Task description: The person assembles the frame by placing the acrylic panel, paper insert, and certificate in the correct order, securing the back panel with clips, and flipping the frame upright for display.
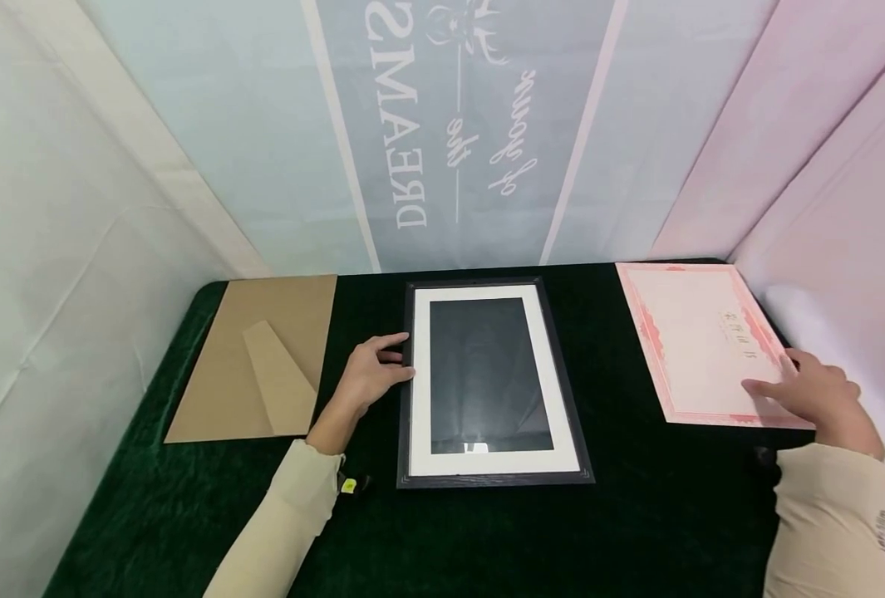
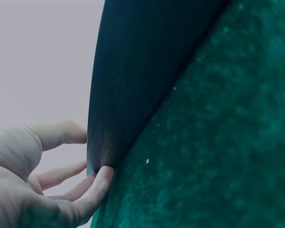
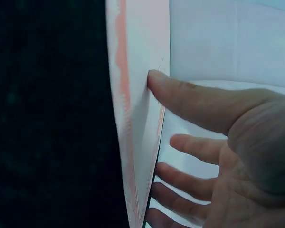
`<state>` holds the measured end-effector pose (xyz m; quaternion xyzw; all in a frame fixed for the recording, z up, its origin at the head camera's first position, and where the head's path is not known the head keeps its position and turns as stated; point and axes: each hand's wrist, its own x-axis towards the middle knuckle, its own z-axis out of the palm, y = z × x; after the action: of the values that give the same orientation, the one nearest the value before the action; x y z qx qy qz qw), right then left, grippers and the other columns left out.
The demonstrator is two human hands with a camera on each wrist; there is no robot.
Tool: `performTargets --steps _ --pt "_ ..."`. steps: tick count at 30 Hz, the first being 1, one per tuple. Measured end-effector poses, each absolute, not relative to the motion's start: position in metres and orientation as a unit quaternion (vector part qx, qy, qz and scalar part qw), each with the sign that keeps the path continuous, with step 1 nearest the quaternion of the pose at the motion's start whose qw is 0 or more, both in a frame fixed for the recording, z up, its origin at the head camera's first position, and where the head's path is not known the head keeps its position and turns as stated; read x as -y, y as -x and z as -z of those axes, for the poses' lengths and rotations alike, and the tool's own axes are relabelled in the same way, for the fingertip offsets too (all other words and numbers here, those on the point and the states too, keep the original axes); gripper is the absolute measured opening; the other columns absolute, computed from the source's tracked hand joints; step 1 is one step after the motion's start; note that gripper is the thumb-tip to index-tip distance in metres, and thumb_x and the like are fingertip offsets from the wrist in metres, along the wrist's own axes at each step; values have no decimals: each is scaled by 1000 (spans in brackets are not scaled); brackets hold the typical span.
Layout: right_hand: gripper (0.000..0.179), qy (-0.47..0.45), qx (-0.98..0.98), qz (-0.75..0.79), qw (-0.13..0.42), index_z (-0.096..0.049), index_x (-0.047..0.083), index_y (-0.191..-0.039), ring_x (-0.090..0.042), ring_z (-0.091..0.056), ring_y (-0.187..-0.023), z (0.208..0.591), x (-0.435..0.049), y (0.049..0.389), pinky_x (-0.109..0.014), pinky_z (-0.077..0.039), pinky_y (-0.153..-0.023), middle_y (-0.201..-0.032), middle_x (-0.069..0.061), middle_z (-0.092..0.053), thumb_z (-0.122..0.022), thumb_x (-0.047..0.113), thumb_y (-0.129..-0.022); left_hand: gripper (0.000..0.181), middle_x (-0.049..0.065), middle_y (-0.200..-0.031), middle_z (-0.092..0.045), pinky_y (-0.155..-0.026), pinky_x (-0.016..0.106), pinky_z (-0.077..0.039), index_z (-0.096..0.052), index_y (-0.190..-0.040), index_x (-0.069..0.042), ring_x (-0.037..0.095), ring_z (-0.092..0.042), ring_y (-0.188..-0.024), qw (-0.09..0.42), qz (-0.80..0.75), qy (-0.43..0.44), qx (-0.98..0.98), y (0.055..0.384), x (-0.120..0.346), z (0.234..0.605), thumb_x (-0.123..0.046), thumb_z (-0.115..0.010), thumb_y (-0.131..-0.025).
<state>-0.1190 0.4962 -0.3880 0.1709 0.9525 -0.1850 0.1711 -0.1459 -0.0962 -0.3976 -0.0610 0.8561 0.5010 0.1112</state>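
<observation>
A black picture frame (image 1: 572,415) with a white mat (image 1: 421,390) around a dark middle lies flat at the centre of the table. My left hand (image 1: 371,371) touches its left side with fingertips and thumb; the left wrist view shows the fingertips (image 2: 102,178) right at the frame's side (image 2: 133,80). To the right lies a white sheet with a pink border (image 1: 700,340) and some handwriting. My right hand (image 1: 819,390) is at its right edge. In the right wrist view the thumb (image 3: 180,97) reaches over the sheet (image 3: 142,109), and the spread fingers are along its edge.
On the left lies a brown backing board (image 1: 225,349) with a stand leg (image 1: 281,378). A dark green cloth (image 1: 487,540) covers the table. A printed curtain (image 1: 479,241) hangs along the back, with white cloth (image 1: 61,249) at the left side.
</observation>
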Motion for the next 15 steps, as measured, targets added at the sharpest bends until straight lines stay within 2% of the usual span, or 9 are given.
performTargets --steps 4,6,11,14,15 --pt "119 -235 -937 202 162 2 -8 -153 -72 -17 -122 389 -492 120 -76 -29 -95 -142 -51 -12 -69 58 -85 58 8 -146 -49 -94 44 -56 -59 -139 -20 28 -58 -123 113 -503 60 -855 146 97 399 -10 -77 -84" --pt "122 -256 -929 214 159 5 -7 -154 -69 -22 -123 389 -491 119 -75 -32 -97 -144 -49 -15 -71 58 -83 58 7 -145 -50 -94 44 -56 -60 -139 -21 28 -58 -123 113 -502 62 -855 146 97 399 -10 -77 -84" --pt "123 -290 -914 235 156 7 -7 -154 -61 -28 -122 389 -491 117 -72 -38 -98 -149 -46 -16 -73 56 -83 58 7 -146 -49 -95 45 -56 -60 -139 -21 27 -58 -123 111 -497 63 -858 144 96 398 -11 -77 -85" --pt "121 -305 -909 239 154 6 -5 -154 -60 -25 -125 389 -492 116 -72 -37 -101 -152 -44 -8 -74 52 -84 57 7 -146 -49 -95 45 -56 -60 -138 -22 27 -58 -123 110 -496 63 -859 144 96 398 -11 -77 -85" --pt "118 -309 -909 238 148 4 -6 -155 -59 -27 -125 389 -493 117 -71 -37 -101 -153 -43 -11 -73 50 -86 57 7 -146 -49 -95 45 -56 -60 -138 -22 27 -58 -123 109 -496 62 -859 144 96 398 -11 -77 -85"
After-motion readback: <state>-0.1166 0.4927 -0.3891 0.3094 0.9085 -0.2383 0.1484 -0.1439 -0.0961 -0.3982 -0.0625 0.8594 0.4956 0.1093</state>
